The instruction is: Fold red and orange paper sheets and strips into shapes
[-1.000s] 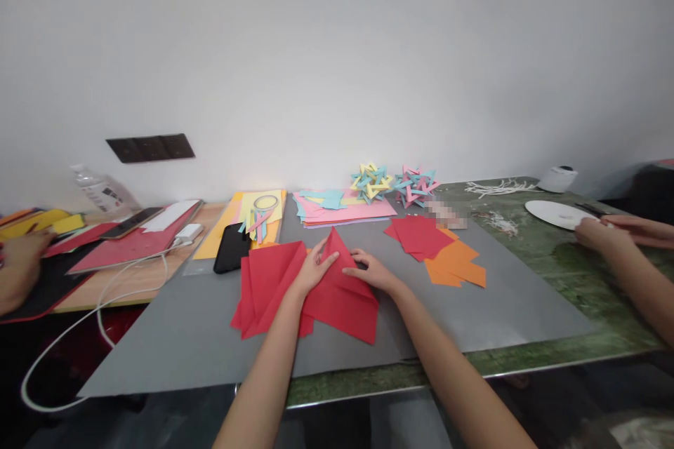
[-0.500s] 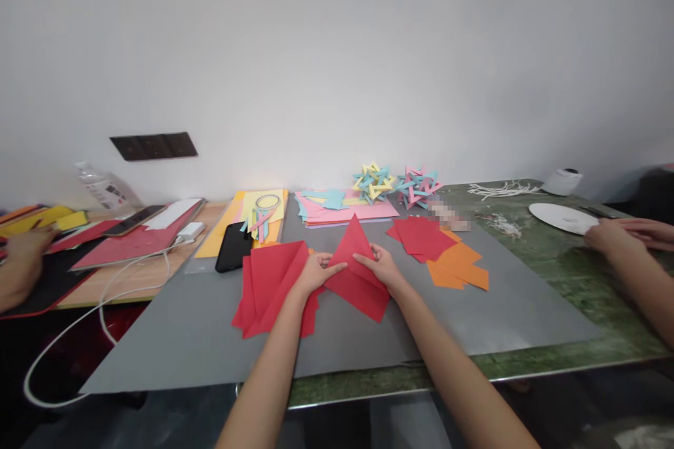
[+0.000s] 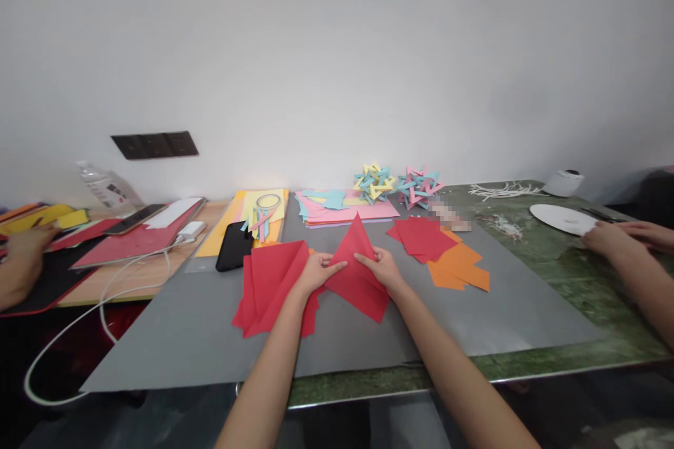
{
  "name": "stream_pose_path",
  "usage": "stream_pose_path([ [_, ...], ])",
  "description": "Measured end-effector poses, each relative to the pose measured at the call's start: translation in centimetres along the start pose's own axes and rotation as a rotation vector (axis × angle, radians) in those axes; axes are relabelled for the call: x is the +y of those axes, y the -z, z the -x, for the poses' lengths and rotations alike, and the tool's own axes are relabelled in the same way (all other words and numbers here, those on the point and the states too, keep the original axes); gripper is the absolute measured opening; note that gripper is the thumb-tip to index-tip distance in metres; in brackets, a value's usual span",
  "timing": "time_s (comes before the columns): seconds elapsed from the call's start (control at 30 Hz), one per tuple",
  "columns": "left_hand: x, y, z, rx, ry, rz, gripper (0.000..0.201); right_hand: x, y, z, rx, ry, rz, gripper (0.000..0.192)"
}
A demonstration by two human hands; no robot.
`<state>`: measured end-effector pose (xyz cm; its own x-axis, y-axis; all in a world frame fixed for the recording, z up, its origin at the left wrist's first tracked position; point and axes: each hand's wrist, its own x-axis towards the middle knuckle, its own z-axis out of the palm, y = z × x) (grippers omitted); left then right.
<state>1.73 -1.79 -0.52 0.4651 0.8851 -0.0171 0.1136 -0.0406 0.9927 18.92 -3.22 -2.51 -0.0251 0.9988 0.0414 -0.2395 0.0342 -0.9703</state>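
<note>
Both hands, left hand [image 3: 314, 271] and right hand [image 3: 382, 267], pinch a folded red paper [image 3: 356, 273].

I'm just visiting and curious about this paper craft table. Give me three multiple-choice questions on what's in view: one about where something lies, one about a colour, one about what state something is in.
1. Where does the black phone lie?
A. left of the red sheets
B. on the white plate
C. under the orange paper

2. What colour is the paper that both hands hold?
A. blue
B. red
C. white

3. In what state is the held paper?
A. crumpled into a ball
B. rolled into a tube
C. folded, with a point sticking up

Answers:
1. A: the black phone lies on the grey mat, left of the pile of red sheets.
2. B: the left hand and right hand pinch the red paper.
3. C: it shows flat creased faces and a peak pointing toward the wall.
</note>
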Motion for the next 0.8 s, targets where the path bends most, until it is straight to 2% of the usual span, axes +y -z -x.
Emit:
stream_pose_path([
  [0.33,-0.58,0.16,-0.14,0.022,-0.028,-0.022,0.03,-0.13,-0.13,0.23,-0.002,0.008,0.002,0.037],
  [0.57,-0.52,0.31,-0.1,0.008,-0.032,-0.04,0.029,-0.05,0.23,0.18,-0.018,-0.042,-0.035,0.034],
  [0.8,-0.53,0.18,-0.15,0.013,-0.049,-0.026,0.032,-0.3,0.11,0.39,-0.018,-0.011,-0.03,0.036],
])
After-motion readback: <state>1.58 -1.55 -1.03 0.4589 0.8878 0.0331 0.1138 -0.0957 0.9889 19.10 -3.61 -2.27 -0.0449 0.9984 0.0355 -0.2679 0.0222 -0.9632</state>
